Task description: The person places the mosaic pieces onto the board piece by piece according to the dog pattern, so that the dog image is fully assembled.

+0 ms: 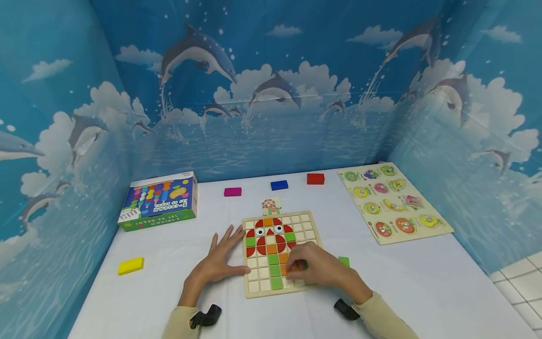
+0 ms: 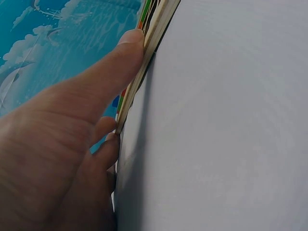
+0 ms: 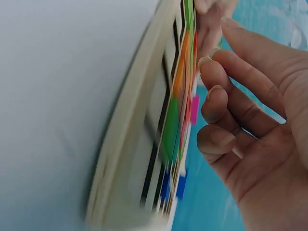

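Note:
In the head view a wooden grid board (image 1: 313, 226) lies on the white table, with red, orange and green tiles and two eye tiles forming a figure. My left hand (image 1: 221, 262) is spread at the board's left side, and its thumb touches the edge in the left wrist view. Over the lower right part hovers my right hand (image 1: 315, 266), its fingertips close to an orange tile (image 1: 284, 269). Thumb and index finger (image 3: 240, 67) stand slightly apart in the right wrist view, the other fingers loosely bent, and no tile shows between them.
A small picture card (image 1: 271, 205) lies behind the board. Around it are magenta (image 1: 233, 192), blue (image 1: 279, 185), red (image 1: 315, 179) and yellow blocks (image 1: 131, 266). Green pieces (image 1: 344, 261) show beyond the right hand. A bead box (image 1: 158, 200) stands left, a fruit puzzle board (image 1: 395, 202) right.

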{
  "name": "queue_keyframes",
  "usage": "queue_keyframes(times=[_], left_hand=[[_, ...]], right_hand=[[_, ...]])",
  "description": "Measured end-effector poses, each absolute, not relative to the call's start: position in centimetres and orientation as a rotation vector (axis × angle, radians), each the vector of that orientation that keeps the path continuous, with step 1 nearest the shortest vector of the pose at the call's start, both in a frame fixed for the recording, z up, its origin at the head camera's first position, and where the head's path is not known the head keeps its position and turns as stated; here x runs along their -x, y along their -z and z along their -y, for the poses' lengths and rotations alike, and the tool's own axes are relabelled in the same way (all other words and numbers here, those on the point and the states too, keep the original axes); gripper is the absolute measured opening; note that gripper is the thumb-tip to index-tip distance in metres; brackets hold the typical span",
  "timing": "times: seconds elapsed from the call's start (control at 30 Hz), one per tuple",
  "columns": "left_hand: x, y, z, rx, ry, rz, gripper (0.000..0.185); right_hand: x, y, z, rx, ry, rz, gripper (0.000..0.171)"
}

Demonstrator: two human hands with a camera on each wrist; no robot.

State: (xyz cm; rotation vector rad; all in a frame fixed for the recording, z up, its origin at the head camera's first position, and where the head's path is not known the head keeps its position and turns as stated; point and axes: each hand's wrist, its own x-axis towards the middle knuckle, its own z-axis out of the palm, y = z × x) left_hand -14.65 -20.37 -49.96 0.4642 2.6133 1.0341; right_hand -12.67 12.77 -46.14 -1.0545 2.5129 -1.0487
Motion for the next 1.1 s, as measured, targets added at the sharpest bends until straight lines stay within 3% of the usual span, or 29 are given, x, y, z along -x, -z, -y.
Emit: queue_keyframes(times=[0.53, 1.1], left_hand=[[14.5, 49.9, 20.4, -0.474, -1.034, -2.607, 0.113], [14.6, 50.0, 20.5, -0.473, -1.042, -2.603, 0.112]], right_hand=[[12.0, 46.4, -23.9, 0.830, 1.069, -2.766, 0.028], [12.3, 47.6, -25.7, 0.725, 1.110, -2.761, 0.025]])
